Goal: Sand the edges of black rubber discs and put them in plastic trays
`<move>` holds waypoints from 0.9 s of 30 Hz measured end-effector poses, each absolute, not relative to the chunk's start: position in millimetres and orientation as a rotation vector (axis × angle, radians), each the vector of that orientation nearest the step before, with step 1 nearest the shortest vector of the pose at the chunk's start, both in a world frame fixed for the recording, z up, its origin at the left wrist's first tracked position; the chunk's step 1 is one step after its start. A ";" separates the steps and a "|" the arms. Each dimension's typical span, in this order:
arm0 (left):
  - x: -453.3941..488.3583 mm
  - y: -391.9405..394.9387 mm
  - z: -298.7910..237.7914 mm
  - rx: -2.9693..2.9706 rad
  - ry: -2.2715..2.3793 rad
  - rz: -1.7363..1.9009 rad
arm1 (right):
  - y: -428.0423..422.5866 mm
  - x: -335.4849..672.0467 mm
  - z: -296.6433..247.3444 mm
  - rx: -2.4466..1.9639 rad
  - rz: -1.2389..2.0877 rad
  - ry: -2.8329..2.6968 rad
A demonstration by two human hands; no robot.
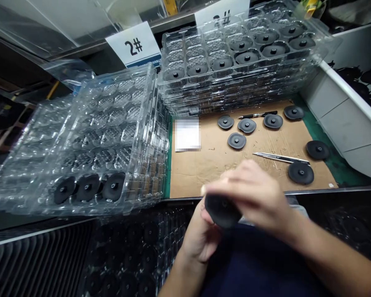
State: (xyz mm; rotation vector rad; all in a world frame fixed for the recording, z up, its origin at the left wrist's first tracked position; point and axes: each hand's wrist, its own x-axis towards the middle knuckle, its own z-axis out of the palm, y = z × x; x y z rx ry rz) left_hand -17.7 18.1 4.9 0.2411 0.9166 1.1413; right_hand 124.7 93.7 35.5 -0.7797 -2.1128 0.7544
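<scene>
Both hands meet at the near edge of the cardboard [190, 175], where the disc [223, 211] is held up off the surface [343, 171], probably so that its face can be seen and turned freely. The left hand [202, 237] pinches the disc's left edge between its fingers, apparently steadying it from below; the right hand [255, 194] lies over its far edge, but blur and overlap mean I cannot tell whether those fingers pinch or merely press. The loose discs [236, 140] lie stem up and apart, which likely keeps their faces from rubbing. The cardboard seems to serve as a soft mat. The left tray [146, 119] and the back tray [181, 97] top clear stacks, their pockets presumably keeping discs separate. The knife [281, 157] and pen [256, 116] lie among the loose discs, seemingly for easy reach.
</scene>
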 end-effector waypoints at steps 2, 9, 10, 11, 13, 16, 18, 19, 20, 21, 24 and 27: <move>-24.1 18.9 3.9 0.201 0.832 1.135 | 103.6 132.5 9.9 -1.110 0.855 -2.047; -37.4 17.7 -2.7 0.135 0.737 1.208 | 90.1 149.9 -66.2 -1.441 1.114 -2.039; -36.8 18.3 -3.1 0.139 0.741 1.207 | 87.9 147.1 -59.9 -1.452 1.121 -2.026; -35.8 19.2 -3.1 0.146 0.746 1.209 | 86.5 142.6 -48.7 -1.458 1.118 -1.998; -33.3 21.2 -2.6 0.157 0.764 1.227 | 84.1 130.2 -17.3 -1.405 1.066 -1.931; -31.9 24.6 -1.3 0.157 0.799 1.232 | 74.8 109.9 26.8 -1.049 0.906 -1.917; -32.6 27.2 -1.1 0.158 0.835 1.234 | 68.0 101.8 42.3 -0.877 0.900 -1.994; -32.5 28.5 -1.0 0.162 0.852 1.254 | 66.6 100.0 46.1 -0.838 0.960 -2.042; -31.8 29.9 -0.7 0.168 0.865 1.288 | 67.1 99.3 48.2 -0.824 1.038 -2.087; -30.2 31.2 -0.1 0.180 0.868 1.320 | 69.4 99.3 49.3 -0.823 1.108 -2.120; -22.0 34.9 5.0 0.229 0.853 1.316 | 79.0 100.2 50.6 -0.881 0.998 -2.067; -19.8 36.7 10.9 0.246 0.840 1.262 | 76.8 105.5 50.2 -0.834 0.825 -2.025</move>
